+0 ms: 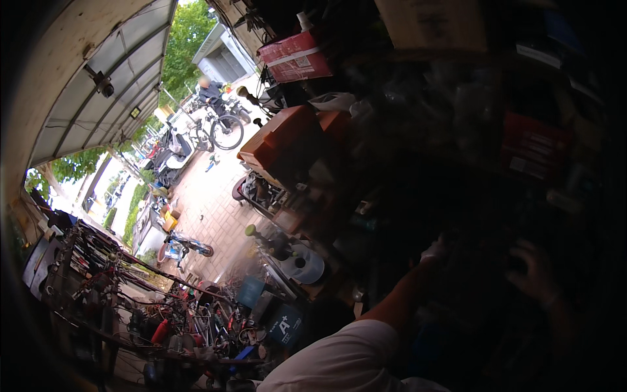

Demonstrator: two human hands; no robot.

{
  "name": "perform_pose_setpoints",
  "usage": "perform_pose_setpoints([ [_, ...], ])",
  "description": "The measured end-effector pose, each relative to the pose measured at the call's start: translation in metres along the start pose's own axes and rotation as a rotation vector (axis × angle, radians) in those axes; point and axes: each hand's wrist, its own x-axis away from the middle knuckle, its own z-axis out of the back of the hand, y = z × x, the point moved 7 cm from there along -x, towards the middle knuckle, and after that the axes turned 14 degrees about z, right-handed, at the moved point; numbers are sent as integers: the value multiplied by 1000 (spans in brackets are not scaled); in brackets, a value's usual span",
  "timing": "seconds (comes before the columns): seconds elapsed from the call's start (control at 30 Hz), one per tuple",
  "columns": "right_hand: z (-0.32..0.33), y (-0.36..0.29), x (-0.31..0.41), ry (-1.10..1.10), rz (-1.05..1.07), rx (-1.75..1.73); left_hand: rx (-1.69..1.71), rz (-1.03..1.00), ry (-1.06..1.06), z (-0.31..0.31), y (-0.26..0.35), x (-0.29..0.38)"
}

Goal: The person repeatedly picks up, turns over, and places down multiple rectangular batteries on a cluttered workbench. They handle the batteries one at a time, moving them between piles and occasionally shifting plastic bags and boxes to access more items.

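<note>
My left hand (438,247) reaches out at the end of a bare forearm, below a pale short sleeve, into a very dark area at the right. Further right, my right hand (531,269) is raised with its fingers curved. The space between the two hands is too dark to make out, so whatever they touch or hold is hidden. Above the hands, dim plastic bags (460,108) and a dark red box (536,144) bearing writing are faintly visible.
Orange boxes (279,134) and a red carton (296,56) are stacked at upper centre. A whitish plastic container (306,264) stands left of my left arm. Tools and wires (210,318) crowd the lower left. Outside, a person (211,93) is beside a bicycle (227,132).
</note>
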Motion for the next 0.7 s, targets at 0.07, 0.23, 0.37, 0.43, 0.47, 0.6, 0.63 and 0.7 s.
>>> perform_pose_setpoints([
  [0.07, -3, 4, 0, -5, 9, 14, -8, -26, 77, 2, 1, -1],
  [0.23, -14, 14, 1, -5, -67, -69, -22, 30, 101, -14, -7, -17],
  [0.37, -11, 7, 7, 93, 49, -63, 7, -57, 70, -25, -9, -38],
  [0.43, -9, 9, 7, 91, 91, -64, 98, -59, 19, -27, -12, -45],
  [0.47, -11, 15, 7, 46, 37, -70, 70, -107, 56, -24, -10, -43],
  [0.6, -6, 13, 0, -56, 33, -73, 256, -83, -45, -14, -9, -14],
  [0.63, -5, 9, -2, -70, 31, -73, 289, -92, -3, -6, -7, -3],
  [0.7, 0, 3, -7, -67, 29, -62, 320, -103, 53, 6, -2, 13],
])
